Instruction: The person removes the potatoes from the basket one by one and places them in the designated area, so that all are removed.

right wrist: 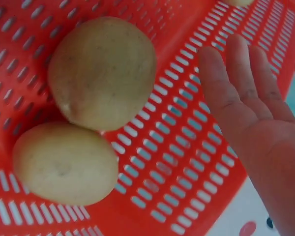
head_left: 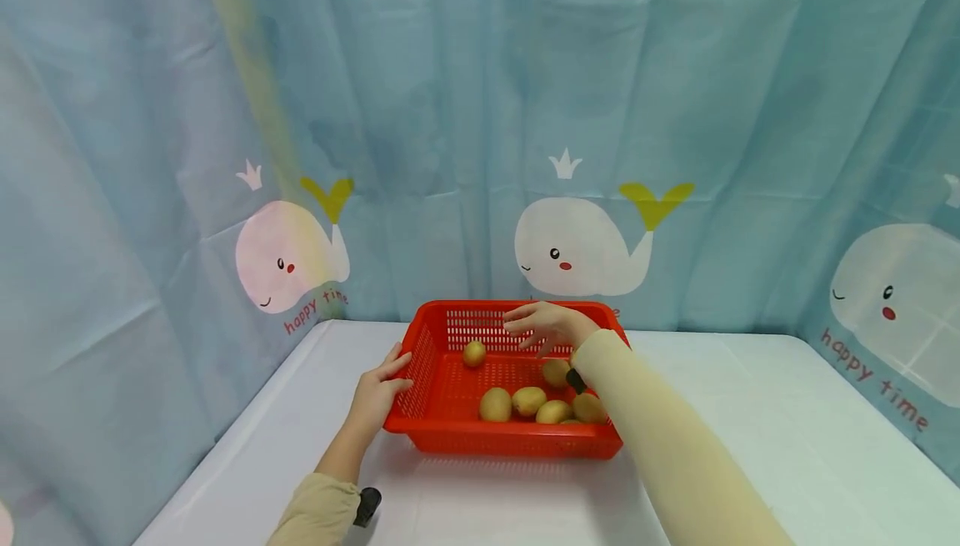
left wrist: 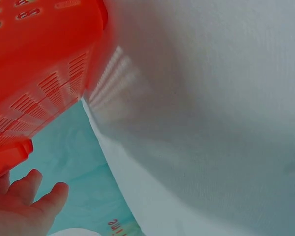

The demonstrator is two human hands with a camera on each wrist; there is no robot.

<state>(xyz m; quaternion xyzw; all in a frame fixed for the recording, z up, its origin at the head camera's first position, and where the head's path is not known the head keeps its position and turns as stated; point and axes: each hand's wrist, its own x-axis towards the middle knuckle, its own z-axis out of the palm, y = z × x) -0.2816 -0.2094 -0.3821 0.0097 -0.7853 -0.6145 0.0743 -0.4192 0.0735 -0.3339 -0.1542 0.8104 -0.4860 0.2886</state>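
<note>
Red basket [head_left: 517,444]: your left hand [head_left: 377,394] grips its rim, apparently to steady it; your right hand [head_left: 551,325] hovers above, loose-fingered and empty; inside, potatoes [head_left: 529,402] lie right of that left grip.

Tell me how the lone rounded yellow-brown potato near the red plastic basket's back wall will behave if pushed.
The lone rounded yellow-brown potato would probably roll, given its curved sides and the gap separating it from the other potatoes. The red plastic basket, with raised walls, would likely stop it. Its plump, unsagging shape suggests firmness.
</note>
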